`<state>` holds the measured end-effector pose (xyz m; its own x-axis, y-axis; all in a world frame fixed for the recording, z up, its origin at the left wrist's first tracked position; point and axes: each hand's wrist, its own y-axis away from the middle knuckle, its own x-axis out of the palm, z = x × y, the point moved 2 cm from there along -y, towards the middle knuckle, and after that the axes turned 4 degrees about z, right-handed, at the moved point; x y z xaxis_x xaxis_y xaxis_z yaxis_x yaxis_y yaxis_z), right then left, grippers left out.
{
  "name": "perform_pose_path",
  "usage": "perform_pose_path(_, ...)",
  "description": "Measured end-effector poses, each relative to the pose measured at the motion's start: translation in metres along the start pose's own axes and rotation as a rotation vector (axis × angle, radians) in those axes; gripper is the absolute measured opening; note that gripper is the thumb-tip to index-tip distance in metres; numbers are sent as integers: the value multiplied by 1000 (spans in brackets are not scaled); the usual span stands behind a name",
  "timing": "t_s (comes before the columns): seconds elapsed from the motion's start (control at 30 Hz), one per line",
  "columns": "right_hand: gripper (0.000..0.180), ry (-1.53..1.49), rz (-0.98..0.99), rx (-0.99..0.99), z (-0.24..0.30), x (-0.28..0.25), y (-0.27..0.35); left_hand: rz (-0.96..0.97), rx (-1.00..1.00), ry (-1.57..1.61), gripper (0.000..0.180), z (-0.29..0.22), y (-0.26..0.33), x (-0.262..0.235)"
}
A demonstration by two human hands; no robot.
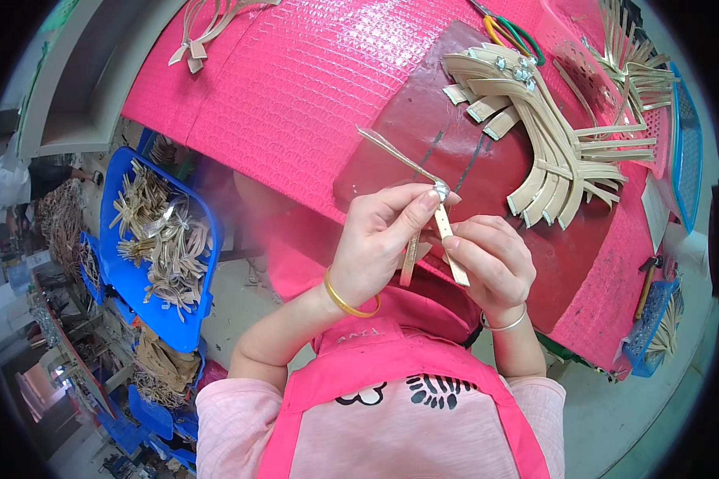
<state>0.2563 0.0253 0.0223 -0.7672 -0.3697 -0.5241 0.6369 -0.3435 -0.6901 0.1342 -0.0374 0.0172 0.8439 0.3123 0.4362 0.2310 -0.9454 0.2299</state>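
Seen from the head camera, the left hand [379, 239] pinches a beige leather strap [452, 247] at its small metal buckle [440, 190], while the right hand [491, 267] closes around the strap's lower end. Thin and pale, the strap hangs between both grips above the pink counter [295, 88]. Beyond the right hand lies a fanned pile of matching straps [551, 152]; left of the left hand sits a blue bin [124, 279].

**Around the pink desk**

A pink textured desk [295, 88] carries a dark red mat [407, 152]. On the mat lies a fanned pile of beige straps [551, 152] with metal buckles at its top. A pink perforated basket [607, 64] beside it holds more straps. Green and yellow handled scissors [513, 33] lie near the far edge. To the left, a blue bin [132, 279] holds tangled beige strap pieces. A hammer [647, 283] rests at the right edge.
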Motion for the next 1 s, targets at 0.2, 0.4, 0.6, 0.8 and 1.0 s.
perform_pose_path(0.2, 25, -40, 36, -60, 2, 2, -4, 25, -73, 96, 26, -1, 3, -1)
perform_pose_path(0.4, 13, -58, -105, 268, 0, 2, -19, 90, -76, 148, 22, 10, 8, 0)
perform_pose_path(0.6, 7, -790, -237, 928, -15, 11, -17, 97, 24, -38, 21, -1, 10, -3)
perform_pose_path(0.8, 7, -1177, -267, 1016, -3, 8, -16, -76, -22, -280, 16, -12, 5, -13)
perform_pose_path(1.0, 16, -1656, -194, 1246, -4, 29, -10, -170, 192, -710, 14, -17, 3, -14)
